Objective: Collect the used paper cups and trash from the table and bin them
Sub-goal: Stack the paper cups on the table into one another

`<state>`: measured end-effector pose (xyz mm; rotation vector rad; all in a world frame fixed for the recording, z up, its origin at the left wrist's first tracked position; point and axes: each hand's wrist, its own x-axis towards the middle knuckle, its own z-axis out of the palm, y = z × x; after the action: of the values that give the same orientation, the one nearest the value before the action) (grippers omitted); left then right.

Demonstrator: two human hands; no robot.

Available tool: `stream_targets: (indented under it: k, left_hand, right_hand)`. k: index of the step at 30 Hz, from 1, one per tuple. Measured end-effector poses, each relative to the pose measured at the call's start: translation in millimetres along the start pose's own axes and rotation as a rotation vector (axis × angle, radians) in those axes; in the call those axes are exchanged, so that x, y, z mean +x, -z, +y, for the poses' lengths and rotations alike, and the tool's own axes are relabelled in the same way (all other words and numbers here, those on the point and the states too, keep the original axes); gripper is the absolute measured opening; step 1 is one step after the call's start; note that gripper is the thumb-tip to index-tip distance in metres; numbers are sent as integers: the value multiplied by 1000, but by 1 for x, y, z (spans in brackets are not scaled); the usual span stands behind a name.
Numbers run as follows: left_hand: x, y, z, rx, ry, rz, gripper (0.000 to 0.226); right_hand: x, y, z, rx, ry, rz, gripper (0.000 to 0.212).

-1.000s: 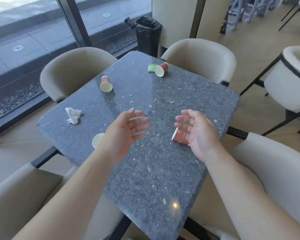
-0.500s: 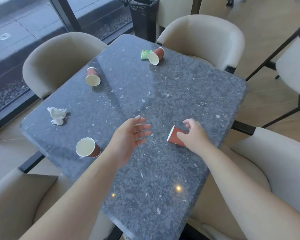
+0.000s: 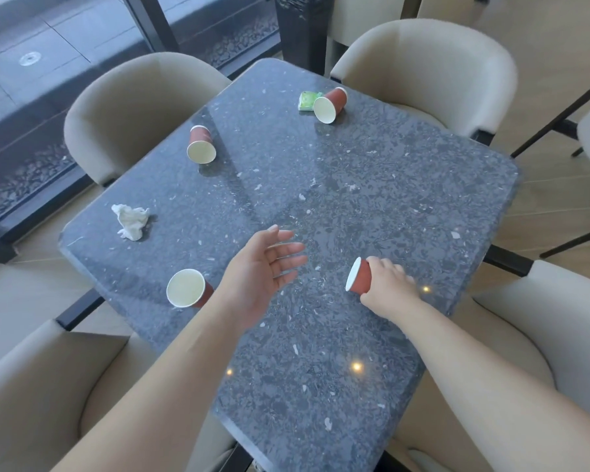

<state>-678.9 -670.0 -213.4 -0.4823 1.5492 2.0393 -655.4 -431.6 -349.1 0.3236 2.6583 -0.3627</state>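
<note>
Now wrapped round the nearest paper cup with the right hand, where half a second earlier only touching it; lying on its side near the right edge of the table, mouth toward the middle. Left hand held above the tabletop, fingers straight and relaxed, palm turned inward, gripping nothing. Likely very light and thin-walled, easily crushed by a hard squeeze, so best taken round the body as here, or by the stiffer rolled rim; possibly a few drops left inside, so worth tipping upright once lifted. Three more to gather: a second cup on its side just beside the left wrist near the front-left edge, a third cup toward the far left, a fourth cup at the far end touching or nearly touching a green packet. Also a crumpled napkin near the left edge, soft and weightless, fit for a simple pinch. Probably stackable, one cup inside another, to free a hand. Plenty of bare stone between items for sliding and reaching; chairs close on every side; a black bin beyond the far end, reachable only by walking round.
</note>
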Motion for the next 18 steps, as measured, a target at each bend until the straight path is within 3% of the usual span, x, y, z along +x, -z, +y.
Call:
stream_targets:
  k: [6,18]
  left_hand:
    - [-11,10,-5,-15,-17,3,31]
    - [-43,41,-5,-67,-112,125,24]
  right_hand:
    - [-7,-9,-8,134,3,-22,65]
    - [-75,53,-104,921,268,18,63]
